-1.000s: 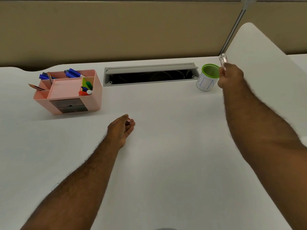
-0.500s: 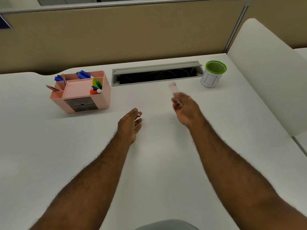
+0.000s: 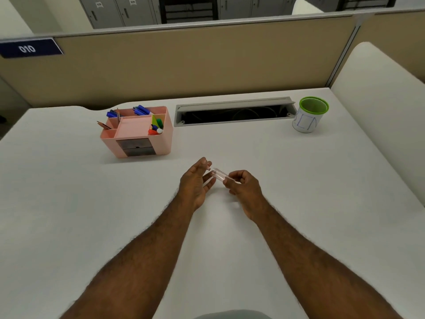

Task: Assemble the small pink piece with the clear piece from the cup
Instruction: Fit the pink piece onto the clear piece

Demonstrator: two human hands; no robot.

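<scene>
White counter [image 3: 69, 203] is carrying everything. At frame centre, your right hand [image 3: 245, 186] is pinching the clear piece [image 3: 219, 174], aiming it toward the small pink piece [image 3: 208, 168] your left hand [image 3: 195, 183] is gripping, ready for joining. Upper right, the cup [image 3: 309, 115] is standing apart.

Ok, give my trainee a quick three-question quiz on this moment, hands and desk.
1. True or false: the clear piece is held by the right hand.
2. Which stands on the right side of the desk: A) pink organizer B) green-rimmed cup?
3. What does the left hand pinch at its fingertips?

Key: 1 true; 2 B; 3 the small pink piece, not yet joined.
</scene>
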